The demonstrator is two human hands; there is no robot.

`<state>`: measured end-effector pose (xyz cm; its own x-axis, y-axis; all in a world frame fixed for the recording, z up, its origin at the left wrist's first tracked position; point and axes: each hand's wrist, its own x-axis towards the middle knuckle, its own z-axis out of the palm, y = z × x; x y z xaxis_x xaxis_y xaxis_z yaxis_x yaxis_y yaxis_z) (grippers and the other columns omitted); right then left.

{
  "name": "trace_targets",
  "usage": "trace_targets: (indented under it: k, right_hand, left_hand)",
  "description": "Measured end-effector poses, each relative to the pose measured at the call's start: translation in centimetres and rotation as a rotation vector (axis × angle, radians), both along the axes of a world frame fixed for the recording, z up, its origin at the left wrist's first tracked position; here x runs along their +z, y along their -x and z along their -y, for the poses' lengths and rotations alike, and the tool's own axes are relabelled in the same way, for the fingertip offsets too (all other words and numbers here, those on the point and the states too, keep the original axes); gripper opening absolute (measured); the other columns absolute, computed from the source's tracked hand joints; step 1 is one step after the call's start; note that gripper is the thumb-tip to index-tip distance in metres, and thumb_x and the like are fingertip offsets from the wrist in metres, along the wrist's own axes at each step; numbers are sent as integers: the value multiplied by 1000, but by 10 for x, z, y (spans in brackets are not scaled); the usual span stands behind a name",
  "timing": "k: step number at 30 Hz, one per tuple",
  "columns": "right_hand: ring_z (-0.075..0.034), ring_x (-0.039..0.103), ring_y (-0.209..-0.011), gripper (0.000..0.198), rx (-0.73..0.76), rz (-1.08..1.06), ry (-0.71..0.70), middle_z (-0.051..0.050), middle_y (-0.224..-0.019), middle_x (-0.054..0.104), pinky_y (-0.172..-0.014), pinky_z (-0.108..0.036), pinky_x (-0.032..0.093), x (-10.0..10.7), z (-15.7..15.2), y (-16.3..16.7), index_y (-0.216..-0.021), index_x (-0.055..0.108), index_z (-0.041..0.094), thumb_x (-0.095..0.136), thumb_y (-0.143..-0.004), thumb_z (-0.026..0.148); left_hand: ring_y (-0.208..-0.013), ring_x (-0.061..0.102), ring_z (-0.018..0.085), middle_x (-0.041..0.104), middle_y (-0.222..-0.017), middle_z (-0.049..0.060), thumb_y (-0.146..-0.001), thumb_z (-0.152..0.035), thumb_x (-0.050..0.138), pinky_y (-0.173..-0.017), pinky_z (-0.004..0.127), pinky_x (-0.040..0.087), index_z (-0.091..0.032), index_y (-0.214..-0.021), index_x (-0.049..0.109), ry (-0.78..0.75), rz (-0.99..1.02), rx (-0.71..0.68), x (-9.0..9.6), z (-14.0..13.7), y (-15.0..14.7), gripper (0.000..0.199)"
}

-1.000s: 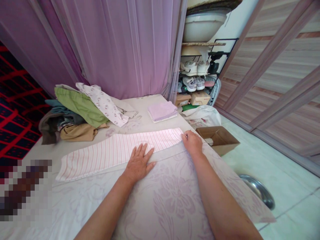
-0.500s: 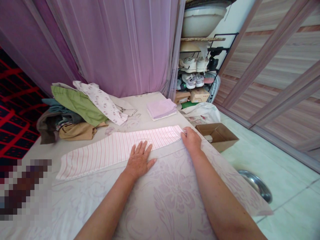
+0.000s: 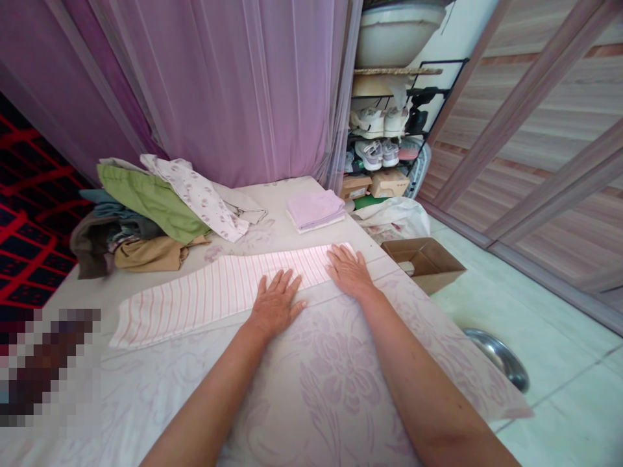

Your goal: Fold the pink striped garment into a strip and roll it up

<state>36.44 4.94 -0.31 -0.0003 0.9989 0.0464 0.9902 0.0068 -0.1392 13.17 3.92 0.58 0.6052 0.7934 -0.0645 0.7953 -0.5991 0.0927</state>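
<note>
While the left hand [image 3: 276, 303] lies palm down with its fingers loosely spread, gripping nothing, its fingertips rest on a striped garment [image 3: 209, 288] laid lengthwise across the bed [image 3: 341, 363]. With the clock centred on that hand and twelve straight ahead, the garment runs from roughly nine o'clock to two o'clock, its wider end at nine. The right hand [image 3: 349, 271], between two and three o'clock, is likewise flattened with fingers extended, touching the narrower end and apparently pinching no cloth. The step in hand looks like smoothing the fabric flat, and it would go best with the left hand as a light anchor while the right strokes outward toward two o'clock, pressing evenly so the thin-looking cloth does not bunch. The stripes make a handy guide: where they bend, the layers are probably skewed. The long stretch toward nine o'clock lies beyond both hands, and its slightly wavy edge seems worth a stroke too. The folded lilac cloth [image 3: 316, 209] at one o'clock and the heap of clothes [image 3: 150, 201] at ten lie apart from the garment, so neither should hinder the work.
</note>
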Motion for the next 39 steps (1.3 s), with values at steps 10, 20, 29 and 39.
trace_targets:
  k: [10, 20, 29, 39]
  right_hand:
    - [-27, 23, -142, 50, -18, 22, -23, -4, -155, 29, -111, -58, 19, 0, 0, 2, -143, 40, 25, 27, -97, 40]
    - [-26, 18, -144, 49, 147, 2, -178, -8, -156, 27, -114, -56, 9, 22, 7, 43, -143, 41, 24, 32, -97, 37]
    - [-24, 22, -143, 54, 170, 14, 39, -9, -155, 27, -115, -50, 16, 3, 4, 41, -145, 38, 24, 27, -97, 46]
    - [-22, 33, -138, 48, 77, -13, -182, -9, -148, 41, -115, -44, 18, 12, -1, 22, -138, 48, 20, 27, -97, 35]
  left_hand:
    - [-145, 17, 27, 23, -157, 6, -96, -56, 22, -115, 52, 14, -25, -148, 31, 9, -52, 91, 9, -15, 45, 61]
    - [-145, 13, 33, 17, -159, 8, -95, -55, 26, -108, 66, 16, -32, -150, 25, 36, -107, 277, 7, -29, 88, 60]
    - [-143, 12, 42, 15, -159, 8, -92, -61, 30, -100, 76, 16, -40, -148, 25, 43, -88, 300, 4, -36, 79, 60]
    - [-143, 12, 42, 17, -159, 9, -91, -63, 29, -100, 76, 14, -37, -149, 25, 21, -58, 311, 1, -33, 78, 64]
